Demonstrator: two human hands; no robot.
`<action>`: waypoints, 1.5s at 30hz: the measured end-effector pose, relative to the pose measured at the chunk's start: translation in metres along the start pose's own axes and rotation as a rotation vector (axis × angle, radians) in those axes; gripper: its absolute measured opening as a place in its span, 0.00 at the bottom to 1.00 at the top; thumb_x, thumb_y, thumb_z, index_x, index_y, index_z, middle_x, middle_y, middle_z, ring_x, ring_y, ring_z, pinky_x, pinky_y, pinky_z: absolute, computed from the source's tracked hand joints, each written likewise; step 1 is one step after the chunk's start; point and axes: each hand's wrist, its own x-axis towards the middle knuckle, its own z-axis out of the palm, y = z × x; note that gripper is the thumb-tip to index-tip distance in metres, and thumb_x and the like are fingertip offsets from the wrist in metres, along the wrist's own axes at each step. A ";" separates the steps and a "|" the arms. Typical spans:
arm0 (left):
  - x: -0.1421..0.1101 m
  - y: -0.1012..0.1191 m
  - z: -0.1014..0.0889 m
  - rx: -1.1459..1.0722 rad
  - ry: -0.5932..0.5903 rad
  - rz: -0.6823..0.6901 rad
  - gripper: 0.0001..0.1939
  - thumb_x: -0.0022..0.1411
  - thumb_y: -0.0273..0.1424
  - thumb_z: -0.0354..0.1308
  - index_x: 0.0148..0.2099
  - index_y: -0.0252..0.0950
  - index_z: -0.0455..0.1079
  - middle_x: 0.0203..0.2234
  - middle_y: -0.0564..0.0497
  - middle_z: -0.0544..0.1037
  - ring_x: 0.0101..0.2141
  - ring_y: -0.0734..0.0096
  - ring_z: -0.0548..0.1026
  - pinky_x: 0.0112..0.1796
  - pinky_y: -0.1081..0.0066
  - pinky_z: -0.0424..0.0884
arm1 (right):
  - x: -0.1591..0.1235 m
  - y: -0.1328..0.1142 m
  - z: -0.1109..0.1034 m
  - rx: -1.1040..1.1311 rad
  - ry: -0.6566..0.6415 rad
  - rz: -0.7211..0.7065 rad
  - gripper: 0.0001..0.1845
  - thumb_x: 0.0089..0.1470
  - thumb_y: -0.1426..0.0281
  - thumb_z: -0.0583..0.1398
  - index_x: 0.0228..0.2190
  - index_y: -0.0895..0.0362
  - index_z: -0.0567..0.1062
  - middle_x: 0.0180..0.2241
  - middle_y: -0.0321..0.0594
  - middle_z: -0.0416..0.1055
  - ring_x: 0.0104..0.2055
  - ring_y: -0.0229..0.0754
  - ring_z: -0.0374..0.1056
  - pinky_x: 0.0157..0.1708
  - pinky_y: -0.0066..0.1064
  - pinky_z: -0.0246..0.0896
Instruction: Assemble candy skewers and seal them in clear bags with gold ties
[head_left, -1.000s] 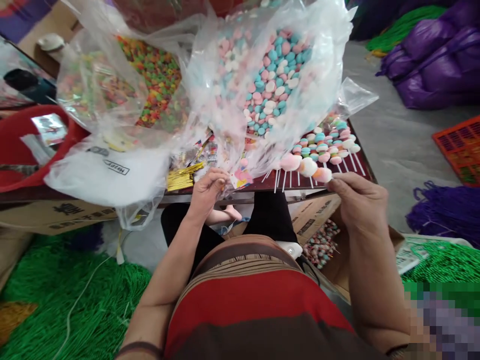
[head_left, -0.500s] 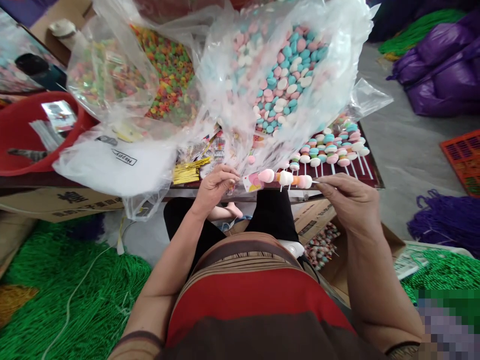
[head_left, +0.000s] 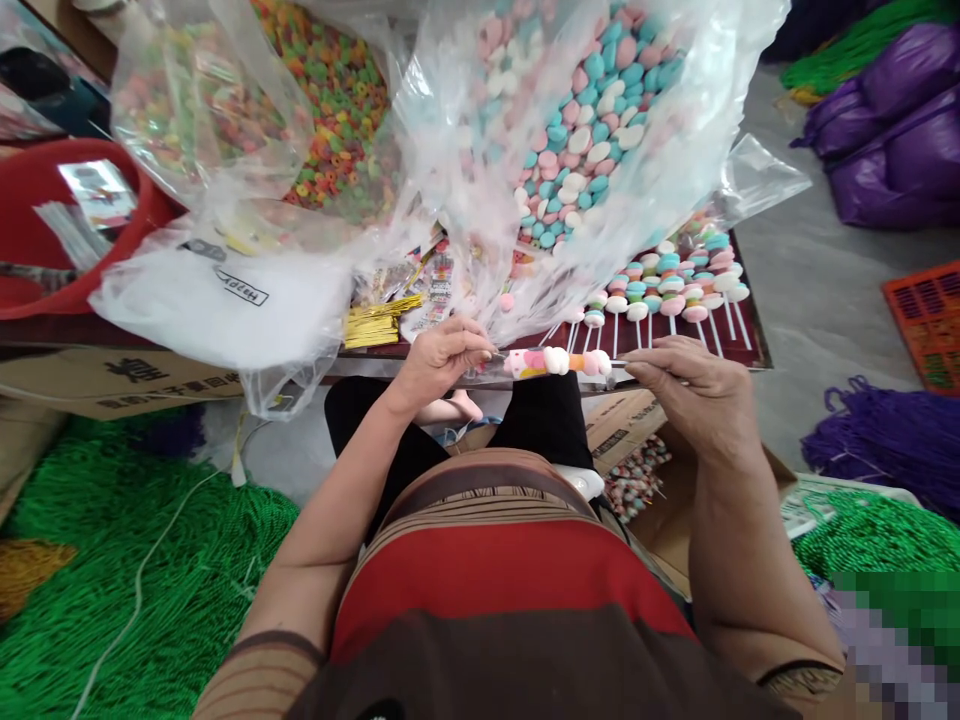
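Between my hands, level above the table's front edge, lies a candy skewer (head_left: 598, 362) of pink, white and orange pieces on a white stick. My right hand (head_left: 697, 395) pinches the stick's right end between thumb and fingers. At the other end, my left hand (head_left: 446, 362) is closed on a small clear candy wrapper (head_left: 516, 362) with pink and yellow print. The skewer's left part sits inside this wrapper, while the pink end piece still shows bare. More candy skewers (head_left: 667, 285) lie in rows on the table behind my right hand.
Large clear bags of pastel candies (head_left: 577, 150) and colourful ring candies (head_left: 337, 120) stand behind. A red basin (head_left: 142, 215), gold twist ties (head_left: 371, 325) and a white plastic bag (head_left: 247, 310) are on the left. Below right stands a cardboard box (head_left: 675, 500) of candy skewers.
The skewer has moved left into the wrapper, which now covers its left part. My hands have come slightly closer together, and the view has shifted a little.
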 end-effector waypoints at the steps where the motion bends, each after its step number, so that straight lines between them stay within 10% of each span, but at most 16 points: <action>1: 0.000 0.001 0.000 0.025 -0.008 -0.005 0.23 0.68 0.52 0.56 0.37 0.40 0.81 0.35 0.46 0.81 0.38 0.68 0.78 0.44 0.66 0.73 | 0.000 0.002 0.000 -0.022 -0.014 -0.016 0.05 0.59 0.61 0.66 0.31 0.44 0.83 0.30 0.35 0.81 0.36 0.47 0.75 0.48 0.47 0.71; 11: 0.008 0.021 -0.001 0.160 -0.157 -0.060 0.17 0.70 0.42 0.55 0.37 0.38 0.80 0.36 0.47 0.82 0.39 0.67 0.78 0.44 0.69 0.72 | -0.005 0.002 0.012 -0.026 -0.055 -0.005 0.06 0.60 0.61 0.64 0.31 0.47 0.80 0.30 0.34 0.79 0.38 0.47 0.76 0.54 0.51 0.70; 20: 0.024 0.050 -0.007 -0.229 -0.783 -0.565 0.11 0.58 0.38 0.65 0.38 0.38 0.82 0.28 0.54 0.81 0.27 0.73 0.75 0.29 0.75 0.67 | 0.003 -0.015 0.014 -0.104 -0.036 -0.076 0.10 0.60 0.57 0.64 0.28 0.43 0.79 0.29 0.37 0.78 0.34 0.48 0.74 0.58 0.55 0.65; 28: 0.034 0.058 0.003 0.441 -0.601 -0.160 0.07 0.62 0.31 0.62 0.41 0.37 0.80 0.28 0.52 0.81 0.29 0.67 0.76 0.30 0.71 0.62 | 0.001 -0.007 0.030 -0.137 -0.158 -0.096 0.12 0.63 0.58 0.61 0.29 0.46 0.80 0.24 0.32 0.76 0.28 0.41 0.70 0.60 0.51 0.64; 34: 0.034 0.056 0.016 0.658 -0.508 0.191 0.07 0.63 0.31 0.64 0.43 0.35 0.77 0.32 0.46 0.81 0.34 0.63 0.78 0.38 0.66 0.68 | -0.002 -0.022 0.036 0.049 -0.300 0.153 0.18 0.65 0.53 0.58 0.32 0.51 0.79 0.18 0.32 0.70 0.22 0.39 0.67 0.26 0.32 0.63; 39: 0.035 0.072 0.027 0.713 -0.438 0.315 0.07 0.68 0.30 0.59 0.44 0.33 0.76 0.34 0.44 0.82 0.41 0.57 0.80 0.48 0.56 0.72 | -0.002 -0.042 0.060 0.308 -0.351 0.244 0.23 0.66 0.51 0.56 0.27 0.53 0.72 0.16 0.30 0.67 0.20 0.35 0.62 0.26 0.29 0.59; 45: 0.000 0.077 0.012 0.245 0.081 0.296 0.13 0.67 0.43 0.61 0.48 0.41 0.73 0.40 0.49 0.81 0.47 0.64 0.79 0.56 0.57 0.72 | -0.004 -0.039 0.080 0.820 -0.176 0.380 0.17 0.62 0.51 0.62 0.34 0.52 0.74 0.21 0.28 0.68 0.23 0.35 0.64 0.33 0.31 0.68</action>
